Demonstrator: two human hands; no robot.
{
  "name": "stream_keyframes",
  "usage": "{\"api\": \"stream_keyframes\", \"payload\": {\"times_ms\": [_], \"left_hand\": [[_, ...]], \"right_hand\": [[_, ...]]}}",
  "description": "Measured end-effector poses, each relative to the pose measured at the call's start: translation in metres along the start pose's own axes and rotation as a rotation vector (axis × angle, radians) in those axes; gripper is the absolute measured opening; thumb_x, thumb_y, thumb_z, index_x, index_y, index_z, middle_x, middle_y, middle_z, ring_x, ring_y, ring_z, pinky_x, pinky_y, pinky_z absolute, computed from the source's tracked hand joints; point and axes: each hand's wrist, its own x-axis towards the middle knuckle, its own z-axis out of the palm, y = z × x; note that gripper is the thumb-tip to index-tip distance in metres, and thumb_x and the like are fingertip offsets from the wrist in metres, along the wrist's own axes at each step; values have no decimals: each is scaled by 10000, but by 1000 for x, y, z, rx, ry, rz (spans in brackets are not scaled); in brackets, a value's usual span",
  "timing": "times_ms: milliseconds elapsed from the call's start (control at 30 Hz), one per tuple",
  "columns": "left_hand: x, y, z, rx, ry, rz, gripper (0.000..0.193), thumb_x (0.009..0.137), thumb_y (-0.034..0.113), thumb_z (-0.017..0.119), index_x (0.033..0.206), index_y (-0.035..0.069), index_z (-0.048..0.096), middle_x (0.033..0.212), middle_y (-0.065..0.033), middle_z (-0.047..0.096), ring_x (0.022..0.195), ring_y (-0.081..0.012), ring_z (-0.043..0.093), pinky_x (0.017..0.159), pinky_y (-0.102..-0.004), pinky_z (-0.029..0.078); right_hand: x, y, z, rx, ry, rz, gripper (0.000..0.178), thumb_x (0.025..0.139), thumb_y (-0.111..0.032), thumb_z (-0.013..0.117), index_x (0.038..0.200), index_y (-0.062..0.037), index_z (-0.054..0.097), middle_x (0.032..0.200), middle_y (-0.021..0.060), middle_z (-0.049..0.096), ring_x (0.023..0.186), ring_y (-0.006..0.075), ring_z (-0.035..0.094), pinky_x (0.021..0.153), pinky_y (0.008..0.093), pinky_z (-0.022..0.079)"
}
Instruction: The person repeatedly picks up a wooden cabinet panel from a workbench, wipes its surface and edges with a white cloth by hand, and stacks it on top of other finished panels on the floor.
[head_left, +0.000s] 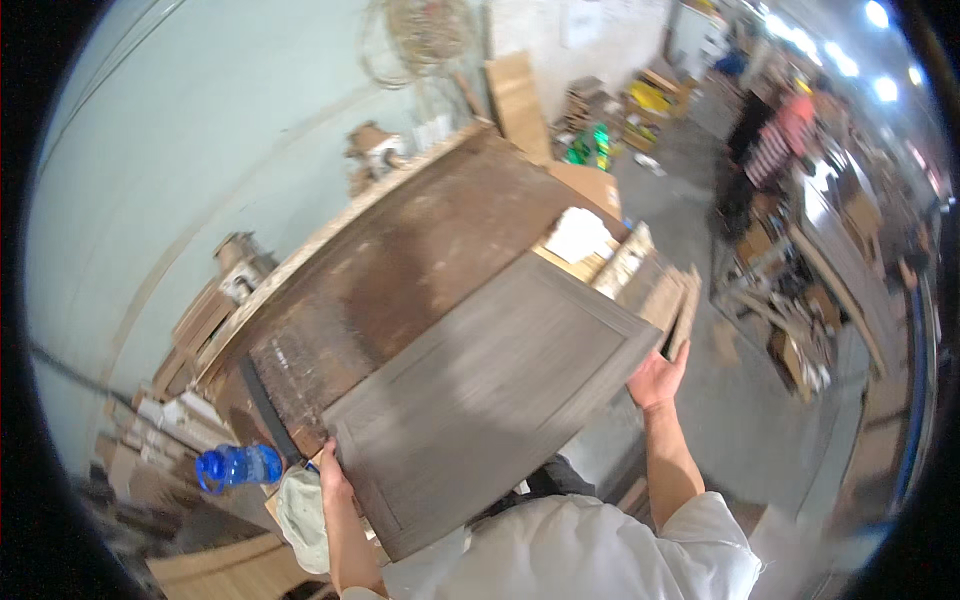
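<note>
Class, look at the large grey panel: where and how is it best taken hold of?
Probably by the two opposite short ends, one hand from the left, one from the right. The grey panel is a broad, flat rectangle with no visible handle, so its edges offer the hold. The left hand is at its left end, the right hand at its right-hand corner.

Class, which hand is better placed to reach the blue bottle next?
Probably the left hand: though holding the grey panel, it's nearer the blue bottle; the right hand supports the opposite end.
</note>
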Motion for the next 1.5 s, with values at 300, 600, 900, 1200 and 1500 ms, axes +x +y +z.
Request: {"api": "stream_keyframes", "payload": {"times_ms": [300, 600, 900, 1200, 1500], "left_hand": [[-76, 31, 192, 30, -603, 48, 648, 953, 469, 479, 1422, 23, 458, 1441, -133, 488, 1310, -318, 459, 1104, -421, 334], [-239, -50, 440, 458, -1250, 92, 604, 1000, 427, 440, 1370, -48, 485, 1373, -157, 538, 1251, -286, 514, 1079, -386, 382], [-442, -213, 572, 834, -1411, 75, 609, 923, 412, 529, 1371, -1, 501, 1365, -162, 540, 1230, -307, 524, 1055, -413, 409], [-567, -387, 582, 1023, -1565, -269, 393, 918, 207, 497, 1249, -4, 513, 1319, -169, 533, 1228, -319, 528, 988, -464, 471], [-711, -383, 493, 1384, -2098, -334, 214, 987, 199, 556, 1089, 25, 485, 1103, -126, 594, 897, -292, 701, 747, -408, 589]], "right_hand": [[-220, -79, -68, 163, 464, -523, 612, 877, -591, 484, 1143, -61, 635, 1120, 95, 683, 1074, 287, 607, 989, 458, 450], [-497, -134, -119, 449, 707, -1162, 657, 866, -562, 475, 1214, -18, 599, 1236, 178, 633, 1185, 372, 553, 1058, 530, 397], [-656, -139, -236, 633, 928, -1523, 687, 868, -553, 463, 1282, -13, 558, 1276, 175, 614, 1209, 366, 543, 1075, 521, 393], [-637, -177, -236, 78, 1482, -1497, 800, 859, -49, 529, 1551, -35, 126, 1563, 198, 270, 1387, 317, 359, 1105, 437, 374], [-747, -199, -246, -69, 1673, -1346, 749, 883, -43, 593, 1527, 31, 218, 1401, 224, 511, 1235, 313, 545, 1051, 366, 426]]}}
